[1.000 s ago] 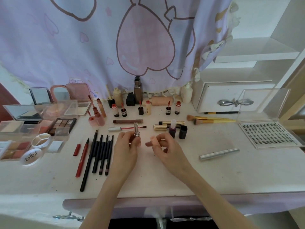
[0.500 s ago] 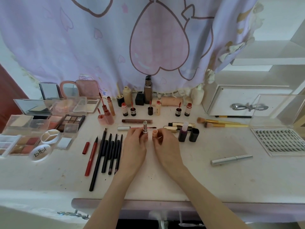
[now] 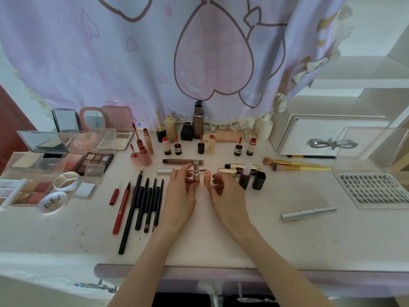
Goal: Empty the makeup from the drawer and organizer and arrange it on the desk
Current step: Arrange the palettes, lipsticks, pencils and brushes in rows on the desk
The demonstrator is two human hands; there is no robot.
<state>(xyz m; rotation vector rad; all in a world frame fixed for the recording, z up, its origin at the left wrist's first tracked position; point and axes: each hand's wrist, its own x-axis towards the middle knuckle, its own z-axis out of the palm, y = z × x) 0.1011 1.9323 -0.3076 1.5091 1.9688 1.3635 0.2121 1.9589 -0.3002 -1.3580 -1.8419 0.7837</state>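
My left hand (image 3: 180, 191) holds an open lipstick (image 3: 196, 171) upright by its silver and pink base at the middle of the white desk (image 3: 221, 229). Its pink cap (image 3: 207, 177) stands upright just right of it. My right hand (image 3: 225, 192) has curled fingers and pinches the cap low on its right side. Makeup lies spread over the desk: dark pencils (image 3: 147, 200), a red pencil (image 3: 121, 207), palettes (image 3: 33, 189) at the left, small lip bottles (image 3: 200, 147) at the back.
A silver tube (image 3: 308, 213) lies at the right. A clear lash box (image 3: 374, 189), gold brushes (image 3: 294, 166) and a white drawer unit (image 3: 327, 138) stand at the far right. A dark purple bottle (image 3: 244, 180) and its black cap (image 3: 258, 180) are beside my right hand. A drawer front (image 3: 199, 273) runs under the desk edge.
My right hand brought the pink cap in from the right to beside the lipstick. Both pieces now sit lower, upright side by side. The view has shifted slightly.
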